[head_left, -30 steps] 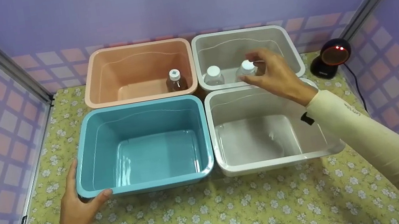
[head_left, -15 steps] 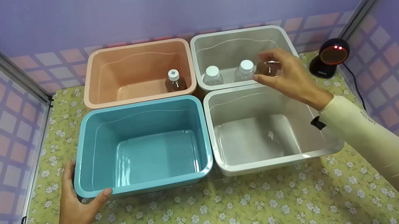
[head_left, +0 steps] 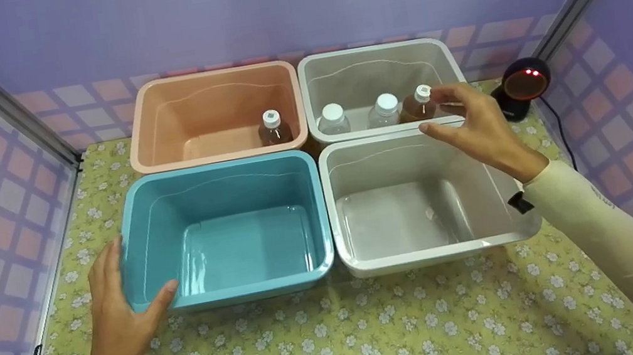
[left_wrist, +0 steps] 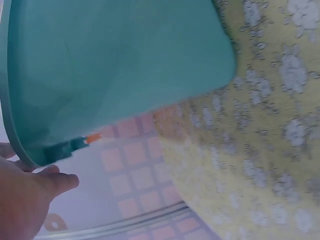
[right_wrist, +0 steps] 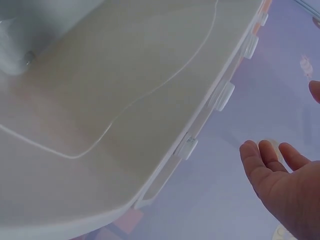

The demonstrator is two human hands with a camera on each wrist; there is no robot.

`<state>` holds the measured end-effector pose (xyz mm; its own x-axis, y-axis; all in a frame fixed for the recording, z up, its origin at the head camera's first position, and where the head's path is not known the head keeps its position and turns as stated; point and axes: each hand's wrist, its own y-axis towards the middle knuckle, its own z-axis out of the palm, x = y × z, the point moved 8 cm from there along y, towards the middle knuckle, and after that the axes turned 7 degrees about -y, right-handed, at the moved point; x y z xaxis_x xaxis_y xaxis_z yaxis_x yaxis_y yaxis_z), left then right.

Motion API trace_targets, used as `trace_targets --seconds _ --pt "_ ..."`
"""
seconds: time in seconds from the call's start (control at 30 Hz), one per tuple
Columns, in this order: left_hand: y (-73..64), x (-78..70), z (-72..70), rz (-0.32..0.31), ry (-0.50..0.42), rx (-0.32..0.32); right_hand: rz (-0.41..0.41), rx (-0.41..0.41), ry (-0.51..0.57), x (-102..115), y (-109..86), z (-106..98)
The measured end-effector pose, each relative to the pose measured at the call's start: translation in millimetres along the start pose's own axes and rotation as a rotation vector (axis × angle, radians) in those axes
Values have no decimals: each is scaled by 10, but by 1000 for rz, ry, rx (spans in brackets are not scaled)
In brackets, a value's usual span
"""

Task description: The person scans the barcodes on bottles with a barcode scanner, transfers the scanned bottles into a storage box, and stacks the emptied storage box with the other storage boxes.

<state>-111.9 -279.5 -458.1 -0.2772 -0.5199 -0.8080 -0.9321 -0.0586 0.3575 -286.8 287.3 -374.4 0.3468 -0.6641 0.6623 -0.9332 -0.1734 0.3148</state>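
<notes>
My right hand (head_left: 483,125) hovers over the back rim of the front white bin (head_left: 440,256), fingers and thumb spread, nothing between them. Just left of its fingertips stands a bottle of brown liquid (head_left: 415,108) with a white cap, inside the back grey bin (head_left: 373,51). Two clear bottles with white caps, a left one (head_left: 334,120) and a middle one (head_left: 383,111), share that bin. My left hand (head_left: 116,317) rests at the near left corner of the blue bin (head_left: 245,290), fingers extended along its outer side, thumb by the front rim.
Another brown bottle (head_left: 274,130) with a white cap stands in the peach bin (head_left: 211,76) at the back left. A black scanner-like device (head_left: 524,84) with red lights and a cable sits right of the bins. A flowered cloth (head_left: 317,342) covers the table; purple walls enclose it.
My right hand has moved right, from the middle clear bottle past the brown one, whose cap now shows. My left hand has shifted slightly at the blue bin's corner.
</notes>
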Motion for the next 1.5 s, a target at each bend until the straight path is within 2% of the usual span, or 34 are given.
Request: trace_targets --seconds 0.27,0.47,0.63,0.8,0.97,1.23,1.5 --pt "113 -239 111 124 184 23 27 16 26 -89 -133 -97" --pt "157 -443 302 84 126 105 35 6 33 -154 -256 -176" --pt "204 -640 501 122 136 168 42 3 43 -188 -352 -235" --pt "237 -774 696 167 139 219 56 11 25 -172 -439 -311" --pt "254 -870 885 159 107 270 50 6 -3 -148 -516 -403" --pt "280 -1029 1172 206 107 298 76 -11 -9 -247 -678 -481" --pt "296 -1120 1416 201 87 330 138 -22 -10 -432 -888 -522"
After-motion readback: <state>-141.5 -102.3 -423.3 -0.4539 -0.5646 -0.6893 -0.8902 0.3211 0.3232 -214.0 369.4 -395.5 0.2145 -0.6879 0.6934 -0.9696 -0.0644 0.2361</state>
